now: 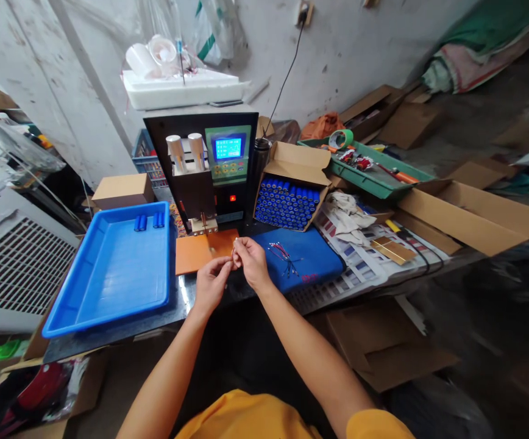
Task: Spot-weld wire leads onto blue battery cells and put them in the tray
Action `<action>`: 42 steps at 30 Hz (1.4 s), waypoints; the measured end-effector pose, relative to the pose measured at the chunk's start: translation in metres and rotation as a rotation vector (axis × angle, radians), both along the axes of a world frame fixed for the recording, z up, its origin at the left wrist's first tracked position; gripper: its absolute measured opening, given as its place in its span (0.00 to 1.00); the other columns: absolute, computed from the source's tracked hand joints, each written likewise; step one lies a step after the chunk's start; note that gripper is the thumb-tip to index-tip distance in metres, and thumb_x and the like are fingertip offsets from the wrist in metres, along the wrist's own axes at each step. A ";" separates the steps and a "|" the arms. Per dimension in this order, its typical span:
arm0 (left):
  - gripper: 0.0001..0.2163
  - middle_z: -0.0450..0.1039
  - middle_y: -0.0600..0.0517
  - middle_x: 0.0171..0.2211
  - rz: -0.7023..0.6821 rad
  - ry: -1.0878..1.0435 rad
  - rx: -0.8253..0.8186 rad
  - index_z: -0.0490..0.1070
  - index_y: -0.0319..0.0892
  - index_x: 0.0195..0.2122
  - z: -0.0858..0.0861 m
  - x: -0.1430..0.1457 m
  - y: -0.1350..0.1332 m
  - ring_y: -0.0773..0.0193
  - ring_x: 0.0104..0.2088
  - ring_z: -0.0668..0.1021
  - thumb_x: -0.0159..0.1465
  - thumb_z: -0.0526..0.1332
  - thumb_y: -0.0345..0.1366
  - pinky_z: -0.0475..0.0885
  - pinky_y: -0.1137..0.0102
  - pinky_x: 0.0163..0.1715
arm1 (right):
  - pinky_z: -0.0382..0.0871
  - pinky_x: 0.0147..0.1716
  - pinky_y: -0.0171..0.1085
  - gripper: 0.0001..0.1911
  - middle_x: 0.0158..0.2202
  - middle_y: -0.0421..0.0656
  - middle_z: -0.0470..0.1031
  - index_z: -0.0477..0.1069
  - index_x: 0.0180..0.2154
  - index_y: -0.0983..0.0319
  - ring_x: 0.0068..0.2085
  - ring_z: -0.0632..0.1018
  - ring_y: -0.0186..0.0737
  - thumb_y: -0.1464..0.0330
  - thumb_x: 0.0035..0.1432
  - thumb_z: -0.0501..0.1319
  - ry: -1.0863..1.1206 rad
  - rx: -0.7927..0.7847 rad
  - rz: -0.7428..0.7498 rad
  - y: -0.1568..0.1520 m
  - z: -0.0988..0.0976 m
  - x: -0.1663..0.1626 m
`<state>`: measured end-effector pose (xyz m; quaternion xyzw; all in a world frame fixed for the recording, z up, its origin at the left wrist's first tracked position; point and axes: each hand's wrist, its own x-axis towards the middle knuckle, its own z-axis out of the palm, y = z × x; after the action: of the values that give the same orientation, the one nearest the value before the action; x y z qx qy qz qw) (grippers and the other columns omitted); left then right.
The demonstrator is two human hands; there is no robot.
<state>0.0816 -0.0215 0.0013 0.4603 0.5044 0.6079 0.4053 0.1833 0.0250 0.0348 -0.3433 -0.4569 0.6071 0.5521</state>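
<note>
My left hand (213, 281) and my right hand (252, 263) meet over the front edge of an orange board (192, 255), thumbs and fingers pinched together. Something small and thin is between the fingertips, too small to name. Behind them stands a black spot welding machine (250, 164) with a lit blue screen (228, 147); its electrodes (204, 224) come down over the board. Right of my right hand, a bunch of short red and black wires (285, 258) lies on a blue pad (322, 253).
A blue tray (118, 308) on the left holds several blue cylindrical battery cells (141, 223). An open cardboard box (298, 157) full of such cells stands right of the machine. Further right are a green tray (374, 177), a white cloth (347, 216) and cardboard (479, 213).
</note>
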 end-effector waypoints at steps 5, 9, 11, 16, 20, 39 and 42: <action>0.12 0.79 0.49 0.32 0.030 0.126 0.020 0.74 0.39 0.36 0.006 -0.010 -0.002 0.63 0.34 0.80 0.61 0.60 0.43 0.75 0.69 0.38 | 0.60 0.20 0.30 0.15 0.22 0.35 0.67 0.68 0.29 0.61 0.21 0.66 0.28 0.56 0.54 0.63 -0.124 0.056 0.057 0.002 -0.005 0.006; 0.10 0.77 0.51 0.32 -0.018 0.396 0.022 0.74 0.40 0.35 0.018 -0.028 -0.001 0.65 0.33 0.78 0.64 0.58 0.40 0.72 0.71 0.36 | 0.68 0.30 0.33 0.09 0.29 0.39 0.73 0.71 0.31 0.61 0.29 0.73 0.33 0.62 0.51 0.65 -0.272 0.183 0.131 0.002 -0.008 0.005; 0.09 0.77 0.51 0.32 -0.033 0.470 0.015 0.74 0.41 0.35 0.023 -0.035 -0.001 0.65 0.34 0.78 0.64 0.57 0.39 0.71 0.71 0.37 | 0.69 0.33 0.35 0.07 0.29 0.40 0.74 0.72 0.30 0.61 0.31 0.75 0.35 0.64 0.52 0.65 -0.328 0.221 0.137 0.002 -0.008 0.002; 0.09 0.78 0.50 0.32 -0.036 0.502 -0.004 0.74 0.40 0.35 0.033 -0.042 -0.006 0.64 0.33 0.79 0.64 0.56 0.36 0.73 0.70 0.35 | 0.69 0.32 0.36 0.08 0.28 0.41 0.75 0.73 0.28 0.62 0.30 0.75 0.37 0.64 0.53 0.63 -0.385 0.269 0.188 0.009 -0.004 -0.006; 0.09 0.79 0.48 0.36 0.022 0.592 0.006 0.74 0.40 0.39 0.045 -0.070 0.001 0.62 0.35 0.79 0.63 0.57 0.37 0.74 0.69 0.36 | 0.70 0.32 0.37 0.10 0.28 0.43 0.76 0.73 0.28 0.62 0.30 0.75 0.38 0.62 0.52 0.63 -0.372 0.291 0.136 0.022 -0.005 -0.012; 0.01 0.78 0.42 0.30 0.380 1.076 -0.712 0.73 0.38 0.26 0.028 -0.255 0.140 0.53 0.36 0.80 0.52 0.64 0.29 0.70 0.68 0.35 | 0.70 0.31 0.36 0.13 0.27 0.43 0.76 0.71 0.27 0.62 0.29 0.76 0.39 0.58 0.52 0.63 -0.422 0.186 0.018 0.043 -0.029 -0.017; 0.05 0.74 0.47 0.23 0.325 1.105 -0.693 0.69 0.40 0.20 0.028 -0.247 0.121 0.54 0.34 0.79 0.49 0.63 0.27 0.68 0.69 0.33 | 0.70 0.31 0.36 0.13 0.27 0.43 0.76 0.71 0.27 0.62 0.29 0.76 0.38 0.59 0.51 0.63 -0.397 0.175 0.014 0.043 -0.029 -0.019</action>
<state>-0.1653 0.1000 0.0291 0.4652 0.8666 0.1391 0.1154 0.1642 0.0679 0.0058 -0.4039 -0.6101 0.4894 0.4745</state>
